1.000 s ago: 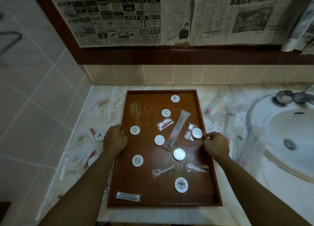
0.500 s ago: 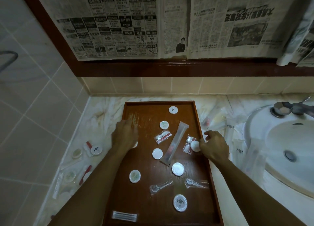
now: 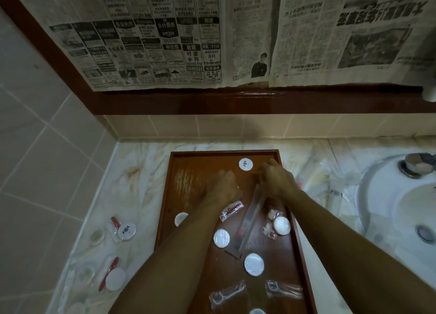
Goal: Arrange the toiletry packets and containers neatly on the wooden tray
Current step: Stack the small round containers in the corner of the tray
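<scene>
Wooden and reddish-brown, the rectangular tray (image 3: 304, 266) fills the lower centre of the frame on the pale marble worktop (image 3: 141, 172), its contents scattered. Nearest the bottom edge lie two clear packets of white floss picks (image 3: 226, 296), then a white round foil-wrapped container (image 3: 254, 264) and another like it (image 3: 221, 238) just above. A long clear plastic sleeve (image 3: 250, 221) runs diagonally up the middle, with a red-and-white sachet (image 3: 231, 210) to its left and a white disc on crumpled packets (image 3: 281, 225) to its right.

Farther up, both hands work near the tray's top end. The left hand (image 3: 223, 187) is motion-blurred, knuckles up; whether its grip is closed on anything cannot be told. The right hand (image 3: 277, 181) sits at the sleeve's upper end with fingers curled; it seems to be pinching that end, though the contact is hidden. A white printed round container (image 3: 245, 164) lies just beyond the fingertips, near the top rim.

The step looks like starting a row at the far end. Doing it well likely means taking the sleeve by one end, laying it parallel to a rim, and lining the discs evenly beside it without dragging the light packets.

More packets and discs (image 3: 123, 230) lie on the worktop at lower left, still off the tray.
</scene>
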